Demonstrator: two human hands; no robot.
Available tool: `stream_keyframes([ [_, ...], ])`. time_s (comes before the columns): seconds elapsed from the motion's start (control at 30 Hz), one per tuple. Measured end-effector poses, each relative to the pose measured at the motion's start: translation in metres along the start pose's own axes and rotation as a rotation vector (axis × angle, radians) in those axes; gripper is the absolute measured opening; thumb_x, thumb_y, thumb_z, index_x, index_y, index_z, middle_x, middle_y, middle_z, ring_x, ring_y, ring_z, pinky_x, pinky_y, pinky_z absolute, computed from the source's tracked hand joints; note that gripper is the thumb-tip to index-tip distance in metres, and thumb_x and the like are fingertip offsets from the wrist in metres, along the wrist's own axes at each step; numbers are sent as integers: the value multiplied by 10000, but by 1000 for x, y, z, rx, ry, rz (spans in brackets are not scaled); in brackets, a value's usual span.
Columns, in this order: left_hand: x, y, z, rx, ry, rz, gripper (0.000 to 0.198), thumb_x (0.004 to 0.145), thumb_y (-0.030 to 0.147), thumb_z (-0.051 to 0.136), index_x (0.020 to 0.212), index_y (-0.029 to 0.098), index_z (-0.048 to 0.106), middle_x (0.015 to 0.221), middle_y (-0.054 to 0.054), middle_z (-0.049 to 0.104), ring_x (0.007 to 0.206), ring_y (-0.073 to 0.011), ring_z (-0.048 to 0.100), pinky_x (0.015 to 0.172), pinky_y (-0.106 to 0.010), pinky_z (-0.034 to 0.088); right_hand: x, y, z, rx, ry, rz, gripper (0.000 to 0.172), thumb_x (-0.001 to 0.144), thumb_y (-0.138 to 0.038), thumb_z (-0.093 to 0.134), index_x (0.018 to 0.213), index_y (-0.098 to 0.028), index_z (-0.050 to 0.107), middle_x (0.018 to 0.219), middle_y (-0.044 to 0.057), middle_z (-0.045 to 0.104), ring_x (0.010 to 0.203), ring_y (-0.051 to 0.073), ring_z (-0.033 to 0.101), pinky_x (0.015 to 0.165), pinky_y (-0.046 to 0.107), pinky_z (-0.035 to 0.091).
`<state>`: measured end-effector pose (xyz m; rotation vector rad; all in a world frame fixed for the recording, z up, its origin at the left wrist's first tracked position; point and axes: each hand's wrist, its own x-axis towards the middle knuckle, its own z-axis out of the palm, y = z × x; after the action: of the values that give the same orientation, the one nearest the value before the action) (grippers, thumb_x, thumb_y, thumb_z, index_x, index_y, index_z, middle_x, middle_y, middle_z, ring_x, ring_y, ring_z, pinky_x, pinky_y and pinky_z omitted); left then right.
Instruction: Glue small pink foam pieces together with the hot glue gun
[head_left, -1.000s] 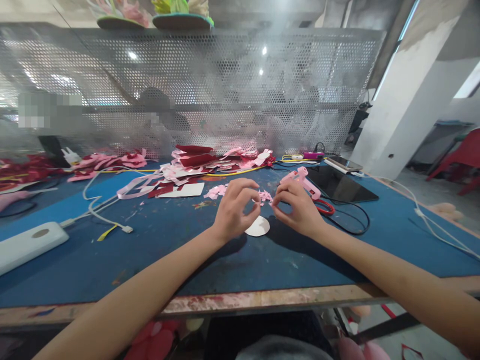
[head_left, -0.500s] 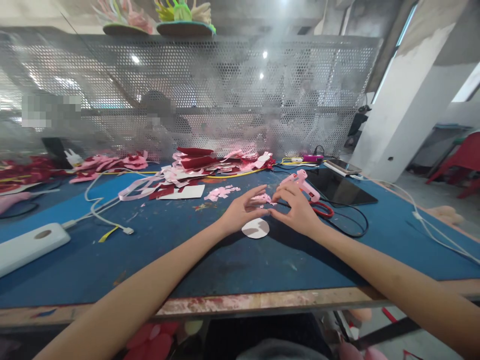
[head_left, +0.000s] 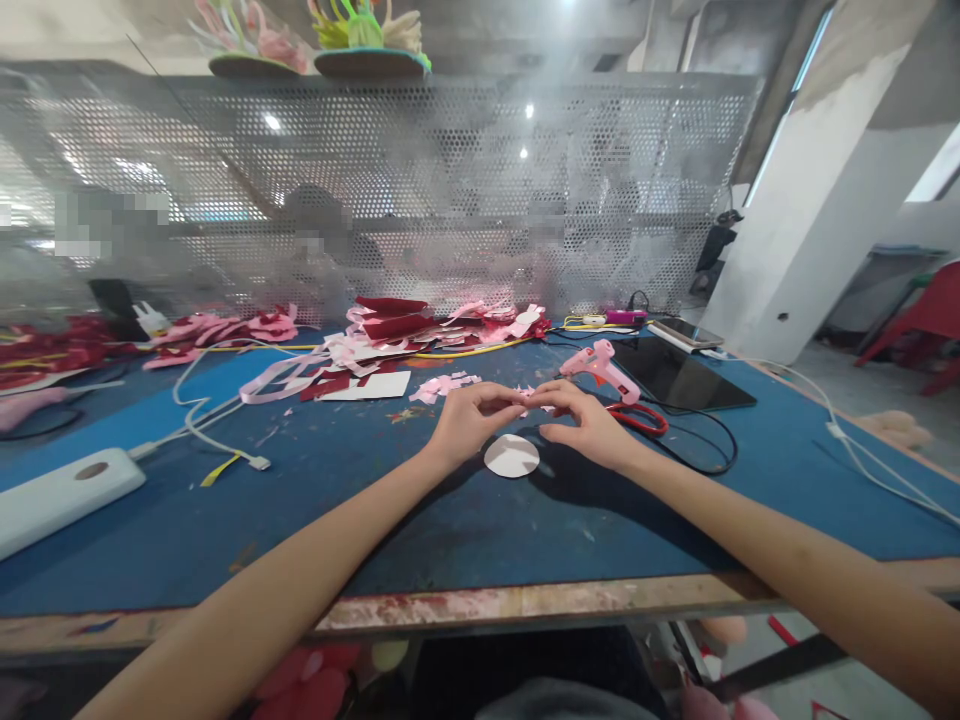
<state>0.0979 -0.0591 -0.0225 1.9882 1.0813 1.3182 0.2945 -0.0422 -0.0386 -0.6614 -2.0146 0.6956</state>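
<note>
A white round disc (head_left: 511, 457) lies flat on the blue table just below my hands, touched by neither. My left hand (head_left: 469, 425) is closed in a pinch above and behind it; what the fingertips hold, if anything, is too small to make out. Opposite, the fingertips of my right hand (head_left: 585, 425) meet those of the left, while its thumb stands apart from its fingers. Small pink pieces (head_left: 444, 387) lie in a loose pile beyond my left hand, and more are partly hidden behind the fingertips. A pink glue gun (head_left: 611, 375) rests beyond my right hand.
Pink and dark red scraps (head_left: 390, 325) are heaped at the back beside a white card (head_left: 367, 386). A black tablet-like panel (head_left: 679, 375) and a phone (head_left: 686, 332) lie back right. At left are a white power bank (head_left: 71, 500) and a cable (head_left: 225, 448). Perforated metal (head_left: 465, 180) stands behind.
The fingers of my left hand have closed into a pinch. My right fingers have straightened toward the left, and both hands' fingertips now meet. The disc has stayed in place.
</note>
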Motion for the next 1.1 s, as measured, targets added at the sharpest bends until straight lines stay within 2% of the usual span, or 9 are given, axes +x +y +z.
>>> stream_keyframes([
  [0.17,5,-5,-2,19,24,-52,261,738,362,677,867,137,702,861,-88,744,795,-224,704,779,-361,571,5,8,-2,120,101,130,262,696,-210,598,949,-195,664,979,56,637,901,184,605,771,325,501],
  [0.3,27,-16,-10,94,-26,-75,340,684,287,706,992,143,685,941,-104,738,863,-235,697,806,-385,553,9,11,-7,182,206,210,239,668,-261,612,888,-173,646,894,52,660,808,175,604,756,331,497],
  [0.37,44,-20,-14,150,-84,-72,338,626,246,739,951,163,709,953,-94,738,880,-239,687,805,-372,538,10,11,-10,205,237,230,242,653,-288,622,864,-172,644,866,49,661,781,174,599,742,332,493],
  [0.47,66,-21,-15,230,-164,-70,138,667,282,703,750,179,742,797,-57,747,753,-221,676,757,-347,510,11,10,-11,237,272,251,238,624,-305,641,825,-178,646,832,41,655,765,176,590,736,332,484],
  [0.53,73,-21,-13,269,-176,-70,159,688,325,688,687,174,737,701,-40,726,689,-205,649,729,-327,491,11,10,-11,258,296,265,226,605,-297,659,800,-184,648,821,33,650,765,174,582,749,331,474],
  [0.73,62,-21,2,252,-167,-72,307,791,416,572,762,151,723,817,-55,720,820,-213,622,799,-312,460,13,11,-14,372,312,311,244,656,-425,678,750,-201,651,773,20,655,766,184,592,706,315,478],
  [0.87,52,-13,12,109,-236,-86,339,848,370,521,1061,145,656,1080,-93,687,985,-216,620,853,-320,471,15,8,-17,507,270,338,379,676,-586,641,747,-215,665,812,39,682,816,214,625,730,340,503],
  [0.97,49,-4,20,-13,-297,-112,473,813,339,601,1244,156,533,1194,-127,639,1000,-213,636,782,-309,521,16,2,-20,623,203,346,446,689,-651,597,771,-221,677,867,58,705,865,233,649,788,366,517],
  [1.1,49,1,23,-90,-333,-154,447,763,301,670,1166,129,584,1004,-129,711,816,-198,690,668,-303,555,17,-5,-25,741,170,360,478,741,-658,536,830,-214,690,959,72,713,946,230,654,875,376,504],
])
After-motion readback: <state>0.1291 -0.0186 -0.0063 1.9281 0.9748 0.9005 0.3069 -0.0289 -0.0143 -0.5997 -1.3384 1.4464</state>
